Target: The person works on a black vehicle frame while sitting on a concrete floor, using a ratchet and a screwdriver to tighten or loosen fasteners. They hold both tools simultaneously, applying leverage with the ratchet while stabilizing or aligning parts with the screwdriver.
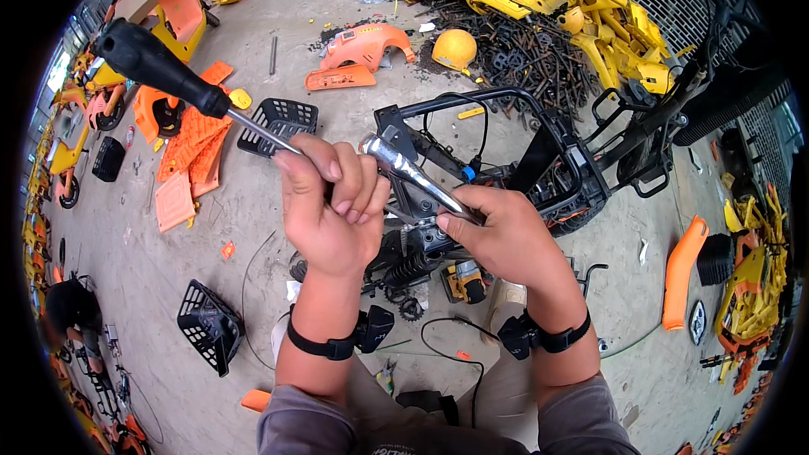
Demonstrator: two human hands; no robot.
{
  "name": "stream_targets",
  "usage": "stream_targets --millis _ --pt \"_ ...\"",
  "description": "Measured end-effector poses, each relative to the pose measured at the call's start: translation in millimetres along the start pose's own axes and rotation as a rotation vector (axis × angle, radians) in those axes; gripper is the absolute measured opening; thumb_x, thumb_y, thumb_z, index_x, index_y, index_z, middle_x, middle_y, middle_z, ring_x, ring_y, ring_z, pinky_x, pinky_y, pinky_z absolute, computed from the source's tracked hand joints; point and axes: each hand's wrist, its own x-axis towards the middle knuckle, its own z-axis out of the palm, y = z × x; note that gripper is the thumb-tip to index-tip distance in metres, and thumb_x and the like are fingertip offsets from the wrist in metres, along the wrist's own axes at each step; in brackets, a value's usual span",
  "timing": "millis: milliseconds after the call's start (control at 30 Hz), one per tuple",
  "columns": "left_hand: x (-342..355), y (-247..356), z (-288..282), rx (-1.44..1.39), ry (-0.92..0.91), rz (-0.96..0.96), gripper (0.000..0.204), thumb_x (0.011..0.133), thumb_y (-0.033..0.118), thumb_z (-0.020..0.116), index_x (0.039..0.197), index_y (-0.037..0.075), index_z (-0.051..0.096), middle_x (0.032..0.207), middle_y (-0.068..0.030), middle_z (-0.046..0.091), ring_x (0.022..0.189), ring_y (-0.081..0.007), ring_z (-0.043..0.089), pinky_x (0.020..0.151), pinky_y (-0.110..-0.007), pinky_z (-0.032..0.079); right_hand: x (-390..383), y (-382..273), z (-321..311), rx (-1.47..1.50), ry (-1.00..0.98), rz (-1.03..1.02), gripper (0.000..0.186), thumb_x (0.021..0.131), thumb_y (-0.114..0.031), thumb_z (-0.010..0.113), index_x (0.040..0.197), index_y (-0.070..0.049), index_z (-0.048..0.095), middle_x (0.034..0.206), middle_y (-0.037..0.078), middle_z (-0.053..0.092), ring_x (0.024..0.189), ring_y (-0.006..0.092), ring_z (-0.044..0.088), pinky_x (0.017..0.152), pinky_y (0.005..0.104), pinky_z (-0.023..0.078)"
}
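My left hand (331, 211) is closed round the metal shaft of a screwdriver (164, 70), whose black handle points up and to the left. In my right hand (510, 232) is a chrome ratchet wrench (409, 167), its head beside the fingers of my left hand. Whether the ratchet touches that hand I cannot tell. Both tools are held up above a stripped black scooter frame (552, 118), which lies behind and below my hands with cables and bolts showing. A yellow and black power tool (463, 281) sits on the floor under my right wrist.
Black plastic baskets (278, 125) lie left of the frame, another one (208, 324) nearer me. Orange panels (198, 152) lie at left, an orange strip (684, 274) at right. Dark metal parts (527, 55) and yellow covers (590, 0) are heaped behind. A person (72, 312) crouches far left.
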Motion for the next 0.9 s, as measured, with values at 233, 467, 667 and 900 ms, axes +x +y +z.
stream_targets --millis 233,467,667,900 --pt "-3.7 -9.2 -5.0 0.018 -0.179 -0.012 0.042 0.107 0.046 0.032 0.086 0.011 0.042 0.060 0.0009 0.034 0.051 -0.0066 0.025 0.046 -0.023 0.023 -2.6 -2.2 0.9 0.025 0.019 0.031 0.017 0.089 -0.015 0.072 0.097 -0.001 0.069 0.067 0.008 0.059 0.057 0.0129 0.051 0.053 0.0312 0.043" --pt "-5.1 -10.9 -4.8 0.071 -0.233 -0.030 0.043 0.106 0.047 0.032 0.085 0.011 0.040 0.059 0.0015 0.033 0.050 -0.0065 0.025 0.046 -0.023 0.023 -3.0 2.4 3.4 0.008 0.043 -0.021 0.016 0.090 -0.015 0.071 0.097 -0.001 0.068 0.063 0.005 0.057 0.046 0.0108 0.050 0.043 0.0310 0.040" --pt "-5.5 -11.2 -4.4 0.131 -0.249 -0.019 0.044 0.106 0.049 0.031 0.083 0.013 0.039 0.057 0.0028 0.032 0.049 -0.0062 0.024 0.045 -0.022 0.023 -2.9 2.4 3.1 0.012 0.044 -0.041 0.015 0.091 -0.015 0.070 0.096 -0.001 0.067 0.060 0.004 0.054 0.045 0.0109 0.050 0.042 0.0309 0.040" --pt "-5.0 -11.3 -8.1 0.125 -0.366 -0.015 0.045 0.106 0.049 0.033 0.081 0.012 0.038 0.059 0.0020 0.032 0.051 -0.0080 0.025 0.045 -0.022 0.023 -2.9 4.5 4.2 -0.005 0.064 -0.047 0.016 0.091 -0.016 0.071 0.095 -0.001 0.066 0.059 0.005 0.054 0.045 0.0114 0.049 0.043 0.0315 0.039"
